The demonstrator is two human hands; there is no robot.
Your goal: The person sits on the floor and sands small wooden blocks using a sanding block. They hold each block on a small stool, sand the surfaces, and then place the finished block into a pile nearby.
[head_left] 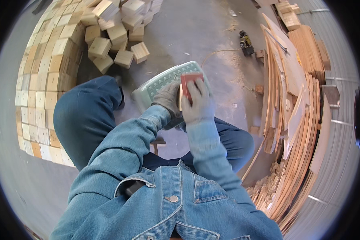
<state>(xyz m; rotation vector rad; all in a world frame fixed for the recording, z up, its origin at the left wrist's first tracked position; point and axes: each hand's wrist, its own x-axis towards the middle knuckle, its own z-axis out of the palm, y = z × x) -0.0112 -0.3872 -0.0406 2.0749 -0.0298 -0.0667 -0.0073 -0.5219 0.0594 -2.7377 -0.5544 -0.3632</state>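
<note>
A pale green plastic stool (148,86) with a studded top stands between my knees. Over it, my left hand (167,98), in a grey glove, grips a light wooden block (181,97) from its left side; only a narrow edge of the block shows. My right hand (198,100), gloved too, is closed over a flat reddish-brown sanding pad (191,78), its fingers bent across the pad's face. The pad lies against the wooden block, and the gloves hide most of the contact between them.
At left rises a large stack of wooden blocks (42,96), with a loose heap of blocks (118,34) beyond it. A cordless power tool (246,42) lies on the floor at far right. Boards and thin wood strips (304,124) line the right, beside corrugated metal (340,120).
</note>
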